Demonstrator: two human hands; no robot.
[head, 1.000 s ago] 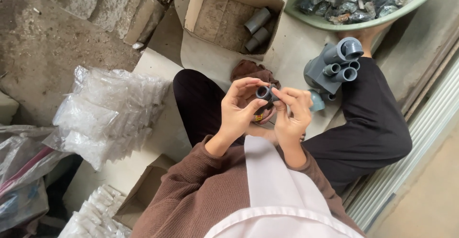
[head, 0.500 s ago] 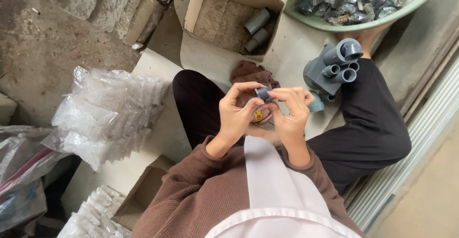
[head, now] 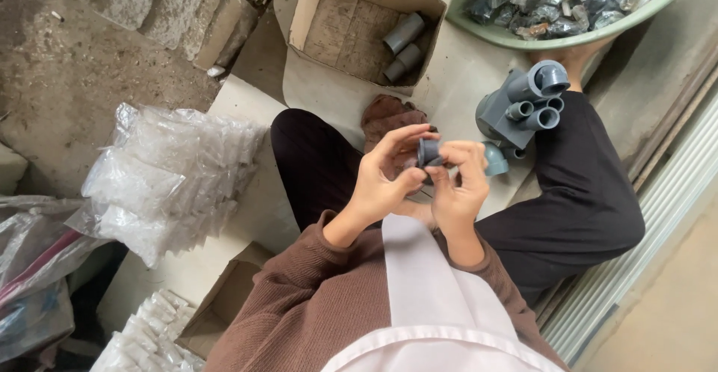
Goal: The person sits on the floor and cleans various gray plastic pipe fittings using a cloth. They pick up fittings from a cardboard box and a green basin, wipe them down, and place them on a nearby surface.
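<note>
Both hands met over the lap: the left hand and right hand each had fingers pinched on one small grey fitting. Few finished pieces lay in the cardboard box; the green basin remained heaped.

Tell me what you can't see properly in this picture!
- Small grey plastic pipe fitting, head view: fingers of the left hand and right hand hide most of it.
- Green round plastic basin: cut off by the top edge; its wrapped contents are too small to tell.
- Open brown cardboard box: the brown sleeve hides its inside.
</note>
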